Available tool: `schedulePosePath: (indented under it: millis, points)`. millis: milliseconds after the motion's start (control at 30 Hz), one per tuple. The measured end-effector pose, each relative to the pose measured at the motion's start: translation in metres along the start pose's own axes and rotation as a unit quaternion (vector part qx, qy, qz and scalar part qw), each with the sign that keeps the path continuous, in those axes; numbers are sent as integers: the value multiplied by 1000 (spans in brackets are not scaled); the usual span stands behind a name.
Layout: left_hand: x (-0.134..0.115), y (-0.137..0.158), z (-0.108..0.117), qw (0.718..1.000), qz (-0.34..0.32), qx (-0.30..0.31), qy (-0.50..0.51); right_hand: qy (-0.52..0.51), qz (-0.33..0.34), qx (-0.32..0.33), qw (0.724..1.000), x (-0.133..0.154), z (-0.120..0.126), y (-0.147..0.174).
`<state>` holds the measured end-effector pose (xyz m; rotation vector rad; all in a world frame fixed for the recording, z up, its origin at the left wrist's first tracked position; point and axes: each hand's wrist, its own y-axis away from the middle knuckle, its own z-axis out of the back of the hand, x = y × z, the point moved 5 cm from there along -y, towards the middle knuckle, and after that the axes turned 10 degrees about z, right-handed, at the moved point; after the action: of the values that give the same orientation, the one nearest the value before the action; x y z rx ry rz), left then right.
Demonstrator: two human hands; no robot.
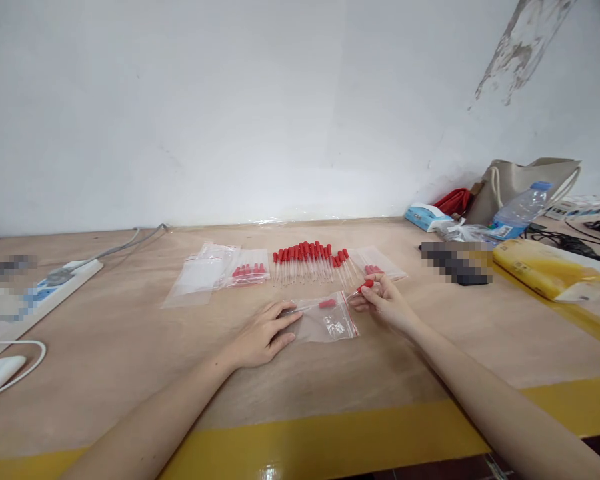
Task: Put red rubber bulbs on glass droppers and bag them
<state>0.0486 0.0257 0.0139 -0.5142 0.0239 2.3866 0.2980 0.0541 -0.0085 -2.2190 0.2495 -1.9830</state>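
Note:
A clear zip bag (315, 327) lies flat in front of me, its red-edged opening facing right. Inside it rests one dropper with a red rubber bulb (327, 303). My left hand (267, 333) lies with fingers spread, the fingertips on the bag's left end. Pinched in my right hand (380, 300) is another red-bulbed dropper (365, 285), its clear tip pointing left at the bag's opening. Just beyond, a row of several red-topped droppers (305, 257) lies side by side.
Left of the row are filled bags (250, 270) and flat bags (193, 277); another filled bag (380, 261) lies right. A power strip (45, 303) is at far left. A dark object (453, 263), yellow packet (545, 270), bottle (523, 207) and tote bag (525, 177) stand right.

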Motion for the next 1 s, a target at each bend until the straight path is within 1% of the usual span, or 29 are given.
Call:
schedulePosePath:
  millis: [33, 100, 167, 233, 300, 400, 467, 567, 633, 700, 733, 767, 833, 900, 967, 1000]
  points:
    - [0, 0, 0, 1000, 1, 0, 0, 18, -4, 12, 1000, 1, 0, 1]
    - [0, 0, 0, 1000, 3, 0, -3, 77, -10, 57, 995, 0, -3, 3]
    - [-1, 0, 1, 1000, 4, -1, -6, 139, 2, 97, 985, 0, -6, 4]
    - [-2, 0, 1, 1000, 6, -3, -6, 184, 35, 108, 976, 0, -8, 4]
    - [-3, 0, 2, 1000, 8, -4, -4, 215, 68, 100, 969, -1, -10, 2]
    - [-4, -1, 3, 1000, 0, -7, 0, 258, 83, 109, 956, -6, -19, 2]
    - [-5, -1, 3, 1000, -5, -8, 3, 253, 80, 115, 957, -8, -26, 4]
    - [-6, -1, 4, 1000, -5, -10, 7, 184, 56, 126, 973, -8, -34, 6]
    - [-7, -1, 5, 1000, -6, -12, 9, 163, 38, 130, 977, -7, -32, 5]
    - [-7, -1, 5, 1000, -6, -12, 11, 206, 41, 100, 973, -3, -20, -4]
    - [-7, 0, 5, 1000, -6, -12, 12, 250, 51, 72, 964, 0, -11, -11]
    - [-7, 0, 5, 1000, -4, -10, 13, 303, 63, 40, 950, 3, -2, -19]
    - [-6, 0, 5, 1000, 1, -6, 15, 413, 70, -5, 908, 8, 14, -38]
    - [-5, 0, 4, 1000, 7, -1, 16, 510, 46, -22, 859, 9, 22, -58]
    - [-5, 1, 4, 1000, 10, 2, 17, 546, 29, -26, 837, 7, 23, -76]
    - [-5, 1, 4, 1000, 10, 1, 19, 554, 20, -27, 832, 5, 21, -84]
